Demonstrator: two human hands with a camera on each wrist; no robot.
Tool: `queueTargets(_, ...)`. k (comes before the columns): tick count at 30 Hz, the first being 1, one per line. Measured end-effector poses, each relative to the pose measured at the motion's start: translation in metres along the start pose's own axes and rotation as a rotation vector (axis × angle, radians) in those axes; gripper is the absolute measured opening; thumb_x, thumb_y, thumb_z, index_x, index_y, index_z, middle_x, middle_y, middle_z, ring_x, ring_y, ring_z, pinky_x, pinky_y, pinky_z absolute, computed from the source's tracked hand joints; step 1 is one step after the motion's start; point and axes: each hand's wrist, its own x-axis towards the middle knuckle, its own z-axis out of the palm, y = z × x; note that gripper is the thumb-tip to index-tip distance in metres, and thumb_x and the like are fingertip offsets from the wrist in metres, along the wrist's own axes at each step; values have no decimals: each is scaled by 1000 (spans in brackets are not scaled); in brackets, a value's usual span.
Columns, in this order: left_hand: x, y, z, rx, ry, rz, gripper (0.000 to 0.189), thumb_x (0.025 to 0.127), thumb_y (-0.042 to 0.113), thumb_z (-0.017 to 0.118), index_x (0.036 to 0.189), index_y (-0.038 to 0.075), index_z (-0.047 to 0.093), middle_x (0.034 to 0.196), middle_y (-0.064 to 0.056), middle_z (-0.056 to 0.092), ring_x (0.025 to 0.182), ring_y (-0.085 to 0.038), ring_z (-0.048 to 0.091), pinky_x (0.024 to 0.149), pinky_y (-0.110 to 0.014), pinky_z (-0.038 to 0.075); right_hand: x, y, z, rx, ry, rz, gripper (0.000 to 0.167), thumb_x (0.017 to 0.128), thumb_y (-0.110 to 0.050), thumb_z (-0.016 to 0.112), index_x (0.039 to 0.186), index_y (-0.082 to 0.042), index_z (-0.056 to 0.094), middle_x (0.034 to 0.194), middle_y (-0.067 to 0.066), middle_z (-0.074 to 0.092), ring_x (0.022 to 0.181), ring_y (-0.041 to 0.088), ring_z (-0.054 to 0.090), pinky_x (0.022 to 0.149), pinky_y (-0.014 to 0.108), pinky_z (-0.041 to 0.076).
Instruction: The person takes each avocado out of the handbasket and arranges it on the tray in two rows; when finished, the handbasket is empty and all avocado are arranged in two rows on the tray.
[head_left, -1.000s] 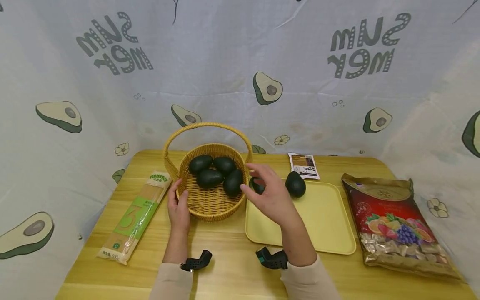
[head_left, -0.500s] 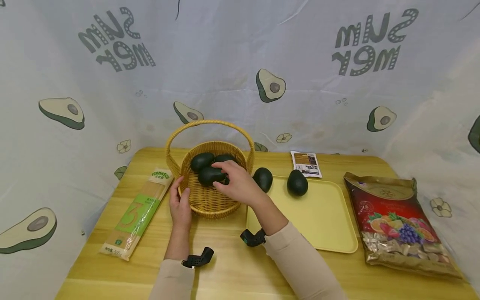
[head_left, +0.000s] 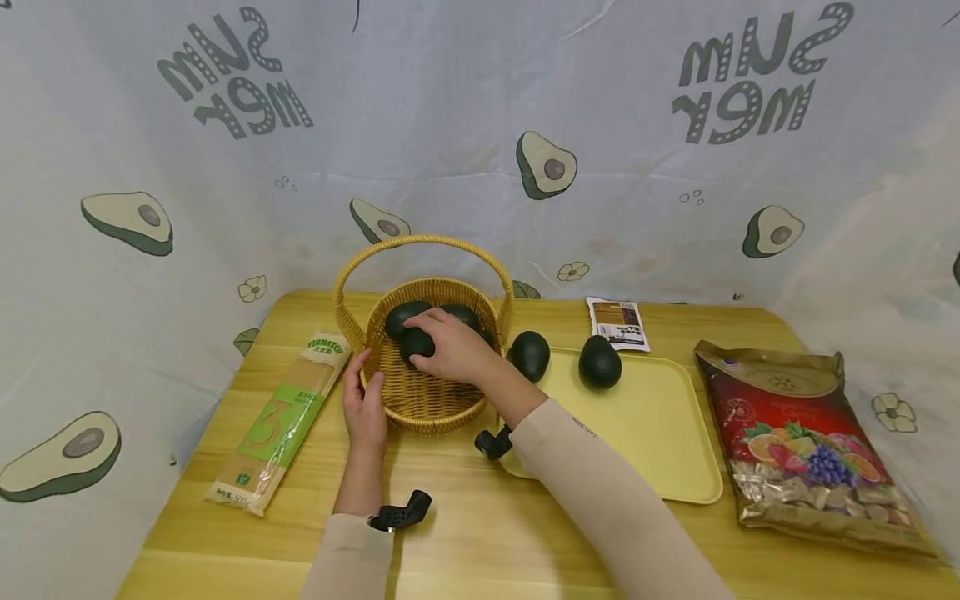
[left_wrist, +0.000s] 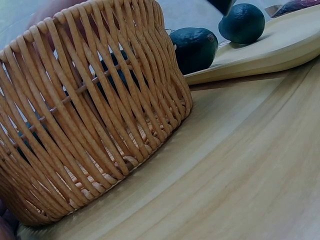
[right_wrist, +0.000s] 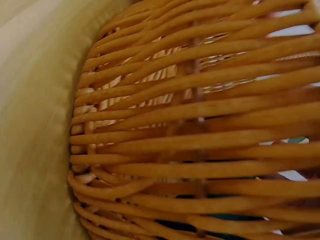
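A round wicker basket (head_left: 427,417) with a tall arched handle stands on the table and holds several dark green avocados. My left hand (head_left: 367,412) holds the basket's near left side, fingers outside and thumb by the rim. Inside the basket my right hand (head_left: 453,346) grips one avocado (head_left: 416,345) between thumb and fingers. Behind it lie another avocado (head_left: 406,318) and one more partly covered by the hand. The left wrist view shows the woven wall (left_wrist: 95,110) close up. In the right wrist view the wicker side (right_wrist: 210,145) fills most of the frame, hiding the hand.
Right of the basket, a yellow tray (head_left: 645,433) bears two avocados, one at its left corner (head_left: 528,356) and one at its back edge (head_left: 600,362). A noodle packet (head_left: 281,421) lies left, a small sachet (head_left: 618,323) behind the tray, a candy bag (head_left: 810,442) far right.
My right hand has moved left from above the basket's right rim down into the basket and taken hold of an avocado, which has turned end-on. My left hand has stayed at the basket.
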Motion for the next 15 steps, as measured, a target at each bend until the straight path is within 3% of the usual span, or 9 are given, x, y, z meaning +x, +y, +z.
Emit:
queueTargets(9, -1, -1, 2, -7, -1, -1, 45, 104, 7, 45, 149, 3, 45, 163, -7, 34, 152, -21, 28, 119, -40, 28, 7, 9, 16, -61, -7, 27, 65, 94, -39, 72, 153, -26, 47, 159, 3, 44, 143, 28, 47, 110, 49, 47)
queueTargets(15, 0, -3, 1, -6, 4, 5, 44, 104, 9, 47, 148, 5, 47, 163, -6, 35, 151, -21, 29, 110, -21, 34, 7, 7, 22, -172, -18, 42, 67, 92, -40, 74, 152, -30, 48, 158, 1, 45, 140, 28, 50, 104, 50, 51)
